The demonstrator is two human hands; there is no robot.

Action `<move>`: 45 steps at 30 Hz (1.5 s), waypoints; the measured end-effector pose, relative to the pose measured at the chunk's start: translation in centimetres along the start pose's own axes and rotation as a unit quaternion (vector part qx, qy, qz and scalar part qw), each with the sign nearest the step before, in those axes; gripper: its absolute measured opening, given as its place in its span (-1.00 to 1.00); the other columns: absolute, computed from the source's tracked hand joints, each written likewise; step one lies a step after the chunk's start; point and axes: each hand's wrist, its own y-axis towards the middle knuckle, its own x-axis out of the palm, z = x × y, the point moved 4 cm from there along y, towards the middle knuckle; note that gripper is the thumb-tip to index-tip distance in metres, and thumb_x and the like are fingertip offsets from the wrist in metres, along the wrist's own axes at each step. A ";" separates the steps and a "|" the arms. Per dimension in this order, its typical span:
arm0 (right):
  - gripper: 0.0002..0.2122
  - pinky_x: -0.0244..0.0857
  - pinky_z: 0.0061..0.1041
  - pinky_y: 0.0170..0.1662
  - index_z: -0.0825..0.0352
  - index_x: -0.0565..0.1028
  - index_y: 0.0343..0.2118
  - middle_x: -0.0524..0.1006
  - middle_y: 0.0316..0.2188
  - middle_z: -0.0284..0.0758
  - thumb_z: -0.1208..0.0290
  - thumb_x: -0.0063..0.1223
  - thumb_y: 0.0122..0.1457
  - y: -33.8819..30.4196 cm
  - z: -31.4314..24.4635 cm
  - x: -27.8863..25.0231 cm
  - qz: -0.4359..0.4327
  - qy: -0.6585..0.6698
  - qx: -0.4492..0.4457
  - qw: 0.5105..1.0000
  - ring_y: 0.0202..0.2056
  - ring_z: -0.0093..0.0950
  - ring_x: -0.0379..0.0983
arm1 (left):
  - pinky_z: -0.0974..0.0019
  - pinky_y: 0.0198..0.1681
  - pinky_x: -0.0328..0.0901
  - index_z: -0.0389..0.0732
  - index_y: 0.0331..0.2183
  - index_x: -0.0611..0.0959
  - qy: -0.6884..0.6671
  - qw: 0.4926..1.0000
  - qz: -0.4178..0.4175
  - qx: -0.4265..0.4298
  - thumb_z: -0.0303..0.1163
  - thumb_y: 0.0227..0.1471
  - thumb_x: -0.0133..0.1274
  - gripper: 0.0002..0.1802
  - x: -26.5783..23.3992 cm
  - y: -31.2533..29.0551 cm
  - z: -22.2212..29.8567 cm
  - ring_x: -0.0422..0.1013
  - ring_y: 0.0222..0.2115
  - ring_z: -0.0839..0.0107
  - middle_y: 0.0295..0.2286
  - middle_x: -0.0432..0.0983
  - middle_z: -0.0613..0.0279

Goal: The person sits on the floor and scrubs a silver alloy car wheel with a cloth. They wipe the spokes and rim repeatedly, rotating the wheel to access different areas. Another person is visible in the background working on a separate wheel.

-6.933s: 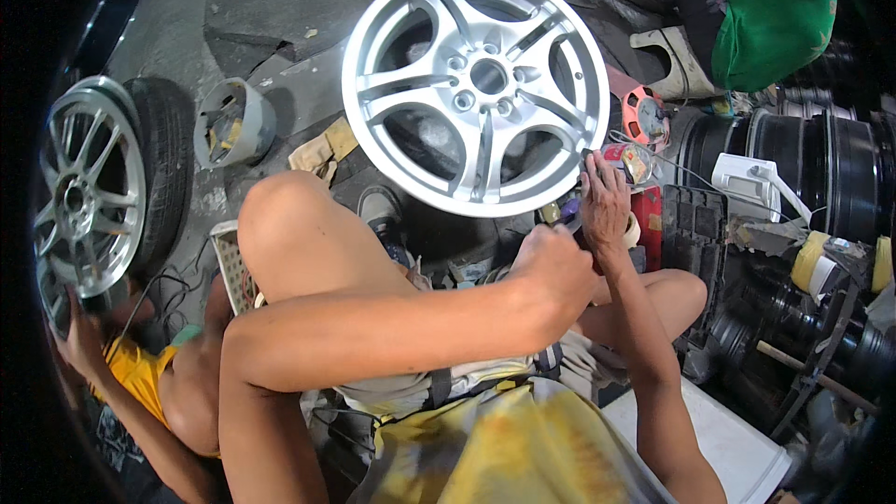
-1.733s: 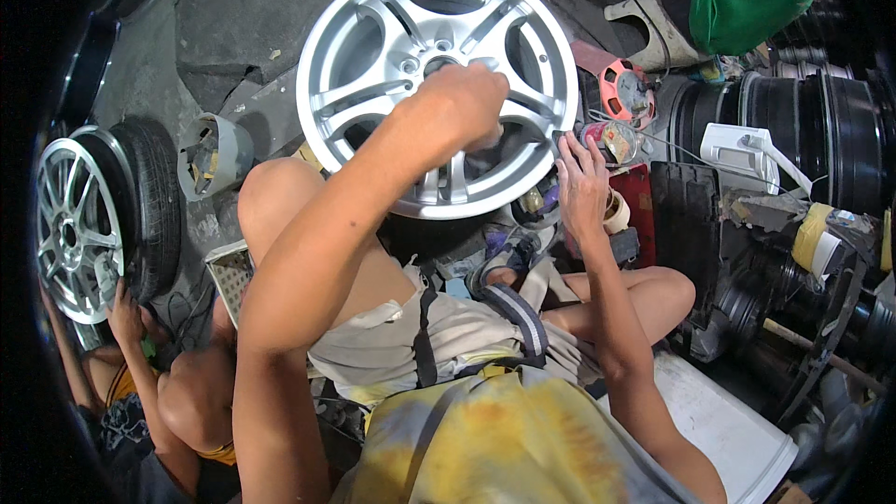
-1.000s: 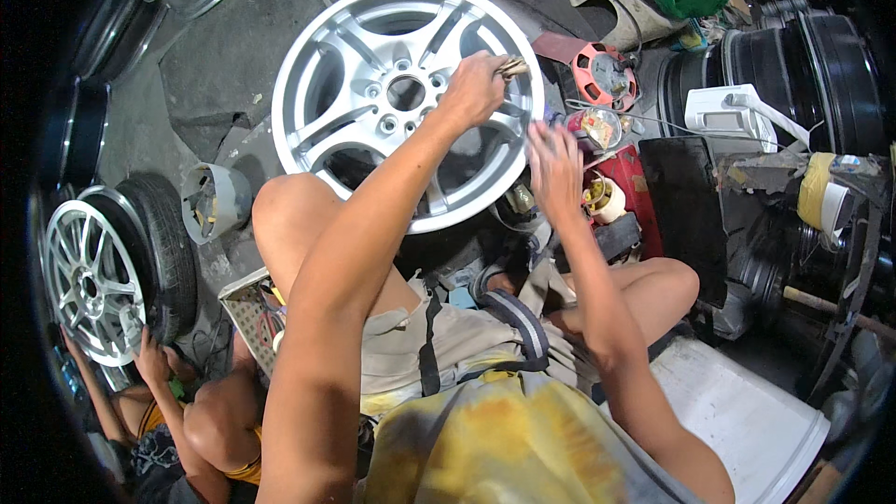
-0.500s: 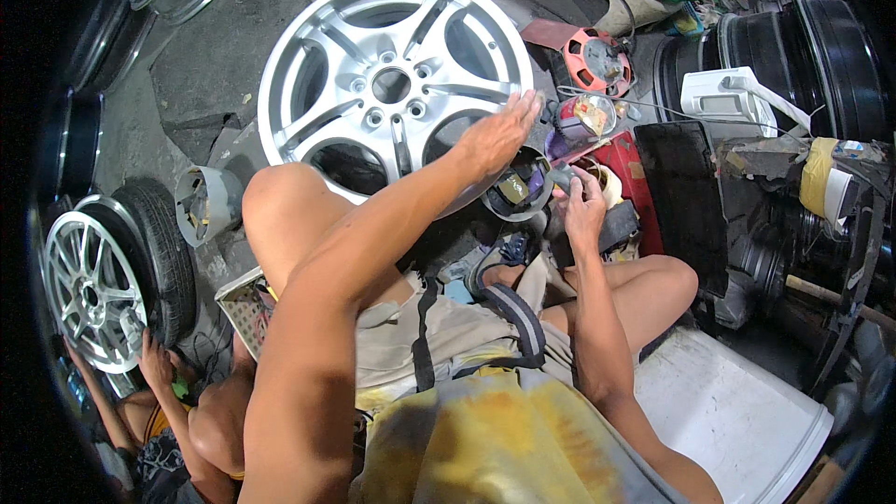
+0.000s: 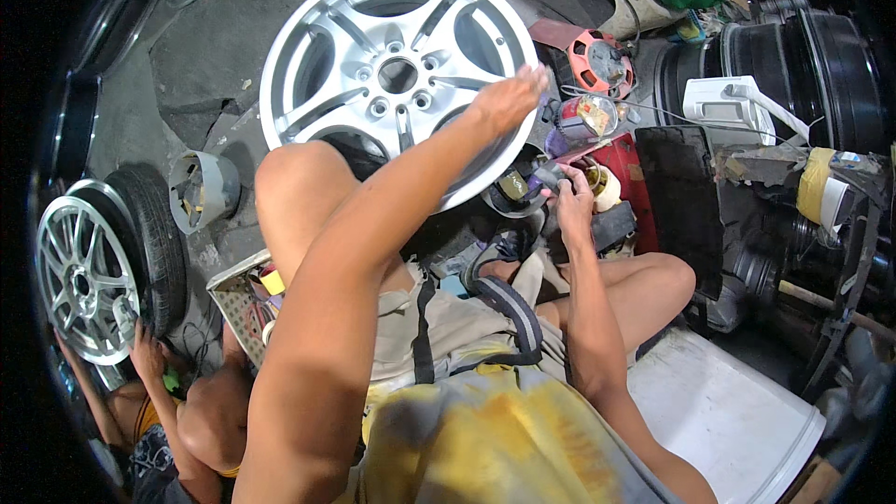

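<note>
Overlapping wheel (image 5: 399,99) at R rim: L hand (image 5: 509,103), fingers near straight, palm hidden; can't tell if it has hold of anything
R hand (image 5: 571,202): fingers pinched on sm. grey item (image 5: 551,176), just below-R of wheel
Wheel pos.: silver, face up, just past L knee (image 5: 301,173)
Bucket (image 5: 222,189): grey, L of wheel

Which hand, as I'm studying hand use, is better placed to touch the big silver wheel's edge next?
Probably the left hand, fingers extended over the edge of the silver wheel. The right hand is off the wheel, holding a small grey object.
</note>
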 end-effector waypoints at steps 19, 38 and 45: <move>-0.72 0.43 -0.50 -0.30 0.36 0.29 0.00 0.48 -0.22 -0.28 0.51 0.02 0.27 3.0 -2.1 2.4 -0.048 0.216 0.028 0.975 -0.31 -0.46 0.53 | 0.16 -0.33 0.50 -0.25 -0.44 0.71 -0.177 0.973 -0.137 0.054 -0.49 -0.15 0.19 -0.89 -8.1 -10.8 7.1 0.60 -0.38 0.09 -0.41 0.63 -0.01; -0.61 0.32 -0.36 -0.19 0.52 0.52 -0.40 0.57 -0.44 -0.14 0.19 0.33 -0.01 10.3 -8.4 6.5 0.160 -0.151 -0.172 0.960 -0.36 -0.41 0.44 | 0.23 -0.40 0.46 -0.31 -0.59 0.69 -0.281 0.952 -0.045 0.115 -0.60 -0.27 0.11 -0.92 -17.6 -17.1 7.9 0.58 -0.46 0.14 -0.58 0.57 -0.01; -0.59 0.32 -0.37 -0.21 0.50 0.49 -0.43 0.55 -0.47 -0.16 0.16 0.34 0.00 8.1 -7.0 7.1 0.170 -0.190 -0.200 0.946 -0.41 -0.38 0.42 | 0.21 -0.37 0.48 -0.32 -0.57 0.69 -0.252 0.961 -0.063 0.091 -0.59 -0.25 0.12 -0.92 -17.1 -16.8 7.5 0.58 -0.45 0.12 -0.56 0.59 -0.01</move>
